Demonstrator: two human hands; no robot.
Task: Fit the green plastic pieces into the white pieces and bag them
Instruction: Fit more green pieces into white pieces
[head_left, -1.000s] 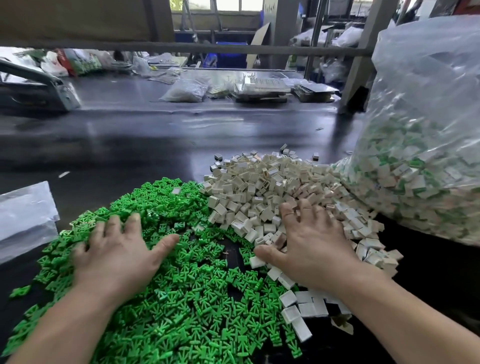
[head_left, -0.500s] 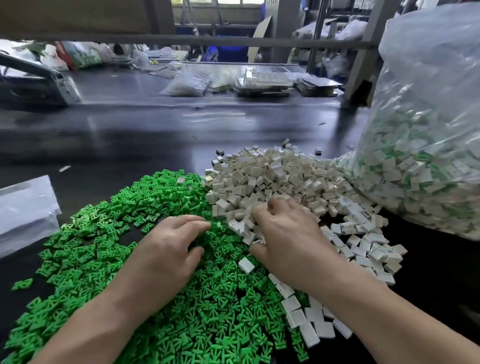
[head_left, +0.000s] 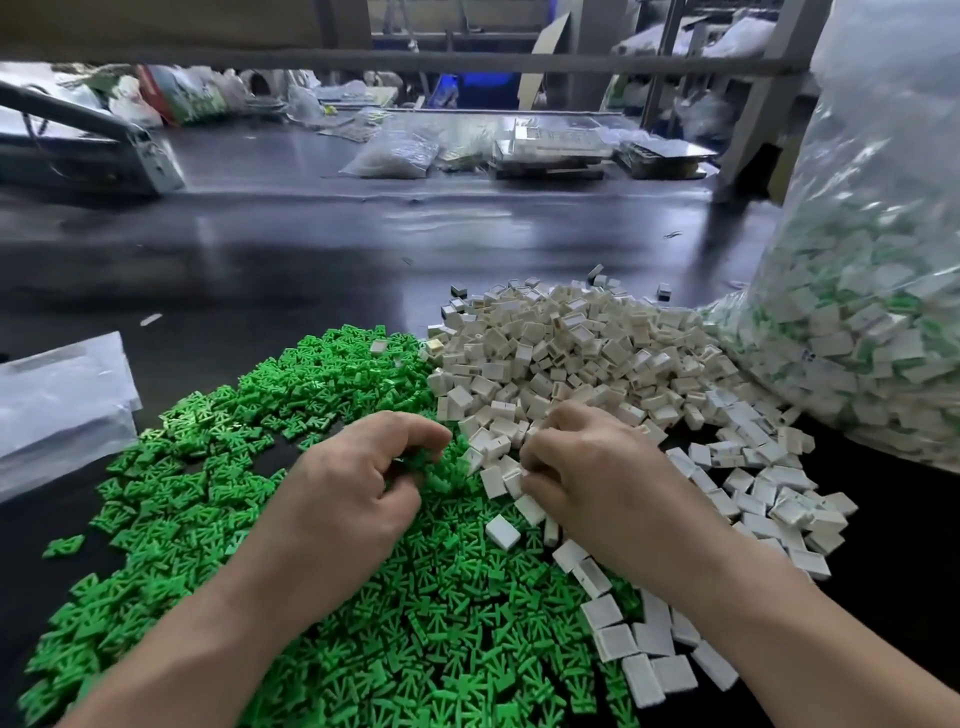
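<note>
Both busy: left hand (head_left: 358, 493) curls, pinching green pieces (head_left: 208, 467) from the pile near-left on the counter (head_left: 311, 249); right hand (head_left: 602, 478), curled, grips white pieces (head_left: 561, 353) mid-surface; filled bag (head_left: 883, 312) at right edge.

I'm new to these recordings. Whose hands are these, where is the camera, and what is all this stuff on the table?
No machine: a person works bare-handed, filmed by a camera on their head, looking down. On the dark table lie a heap of green pieces and, right of it, white pieces. The big clear bag at the right holds white and green parts; flat clear bags lie at the left. The left hand pinches green pieces; the right hand curls its fingers round white pieces.
</note>
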